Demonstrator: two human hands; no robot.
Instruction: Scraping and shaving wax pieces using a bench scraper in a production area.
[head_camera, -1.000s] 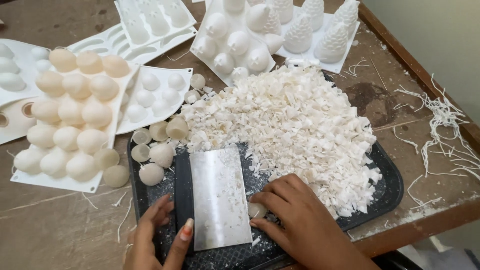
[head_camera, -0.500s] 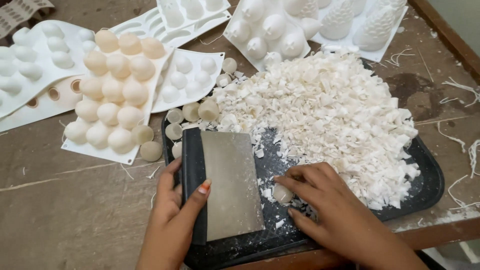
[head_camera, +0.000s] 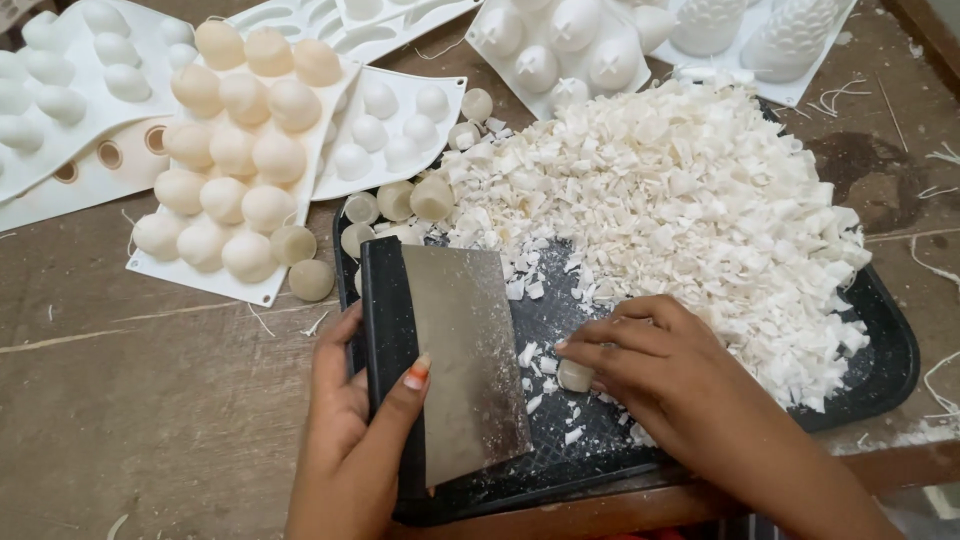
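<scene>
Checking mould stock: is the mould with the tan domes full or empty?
Full: the mould shows tan domes in every visible cavity.

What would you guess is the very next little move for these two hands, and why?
Probably bring the scraper blade, held in the left hand, down onto the small wax piece that the right hand pins to the black tray. The blade's edge stands just beside that piece, and a heap of wax shavings lies behind.

No packages, labels, signs or screens show — none anywhere.
</scene>
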